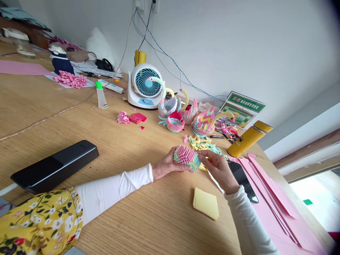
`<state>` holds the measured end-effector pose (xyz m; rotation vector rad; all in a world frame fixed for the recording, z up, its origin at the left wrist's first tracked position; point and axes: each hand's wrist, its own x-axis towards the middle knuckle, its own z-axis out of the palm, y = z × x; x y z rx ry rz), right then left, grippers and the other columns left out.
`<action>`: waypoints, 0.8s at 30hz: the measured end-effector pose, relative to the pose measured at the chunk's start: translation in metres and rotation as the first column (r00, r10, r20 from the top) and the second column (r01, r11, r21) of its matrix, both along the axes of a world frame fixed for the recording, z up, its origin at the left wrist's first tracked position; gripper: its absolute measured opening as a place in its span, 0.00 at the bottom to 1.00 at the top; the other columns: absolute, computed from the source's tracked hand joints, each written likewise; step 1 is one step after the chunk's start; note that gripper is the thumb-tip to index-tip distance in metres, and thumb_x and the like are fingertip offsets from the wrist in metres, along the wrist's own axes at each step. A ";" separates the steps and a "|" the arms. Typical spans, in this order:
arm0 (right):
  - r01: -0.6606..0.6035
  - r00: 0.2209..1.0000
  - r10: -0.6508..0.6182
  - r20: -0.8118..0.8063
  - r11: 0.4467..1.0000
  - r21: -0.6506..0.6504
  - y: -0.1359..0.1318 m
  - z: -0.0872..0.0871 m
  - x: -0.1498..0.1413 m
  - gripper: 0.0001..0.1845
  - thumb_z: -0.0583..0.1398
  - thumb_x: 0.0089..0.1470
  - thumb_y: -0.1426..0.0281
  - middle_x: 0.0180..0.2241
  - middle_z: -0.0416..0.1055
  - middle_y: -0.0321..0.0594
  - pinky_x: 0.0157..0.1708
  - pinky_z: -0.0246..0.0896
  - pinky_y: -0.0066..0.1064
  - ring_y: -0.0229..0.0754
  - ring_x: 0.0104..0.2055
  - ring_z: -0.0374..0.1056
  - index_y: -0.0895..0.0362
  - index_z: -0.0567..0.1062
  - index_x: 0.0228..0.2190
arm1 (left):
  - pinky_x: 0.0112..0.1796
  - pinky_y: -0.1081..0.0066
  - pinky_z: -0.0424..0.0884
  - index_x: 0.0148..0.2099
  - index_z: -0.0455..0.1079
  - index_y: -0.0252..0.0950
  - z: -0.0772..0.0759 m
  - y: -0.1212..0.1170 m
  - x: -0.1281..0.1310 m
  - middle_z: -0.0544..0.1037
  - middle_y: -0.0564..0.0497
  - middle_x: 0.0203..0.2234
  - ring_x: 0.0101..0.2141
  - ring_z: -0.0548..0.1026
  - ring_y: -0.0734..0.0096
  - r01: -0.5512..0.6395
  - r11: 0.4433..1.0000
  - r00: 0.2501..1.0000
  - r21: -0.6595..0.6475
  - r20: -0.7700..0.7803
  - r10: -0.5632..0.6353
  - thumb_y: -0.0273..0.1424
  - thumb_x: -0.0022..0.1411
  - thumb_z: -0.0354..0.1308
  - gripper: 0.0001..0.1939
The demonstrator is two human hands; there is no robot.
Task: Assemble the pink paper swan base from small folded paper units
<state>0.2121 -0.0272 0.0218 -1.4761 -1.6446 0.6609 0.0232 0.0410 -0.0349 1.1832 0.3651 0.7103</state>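
My left hand (166, 165) is wrapped round the left side of a modular origami body (186, 156), made of small folded paper pieces in pink, light blue and yellow. At its right edge, the thumb and fingers of my right hand (218, 169) are pinched together against the paper. Whatever lies between those fingertips is too small to make out. Just behind the body spreads a pile of yellow and green folded paper pieces (203, 143). A stack of pale yellow paper (205, 203) lies in front of my hands.
Several paper swans (204, 122) stand near a white fan (145, 86). A yellow bottle (248, 140) is at the right, by a black phone (243, 180) and pink paper sheets (273, 198). A long black device (55, 164) lies left, with a glue bottle (101, 96) farther back.
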 end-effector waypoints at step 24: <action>-0.039 0.997 0.038 -0.062 0.999 -0.016 -0.002 0.003 -0.001 0.17 0.57 0.56 0.57 0.34 0.75 0.42 0.39 0.65 0.34 0.44 0.37 0.69 0.56 0.76 0.38 | 0.35 0.73 0.66 0.57 0.53 0.42 0.005 -0.001 -0.003 0.69 0.50 0.44 0.43 0.68 0.68 0.008 0.999 0.995 0.042 -0.104 -0.004 0.36 0.50 0.67 0.37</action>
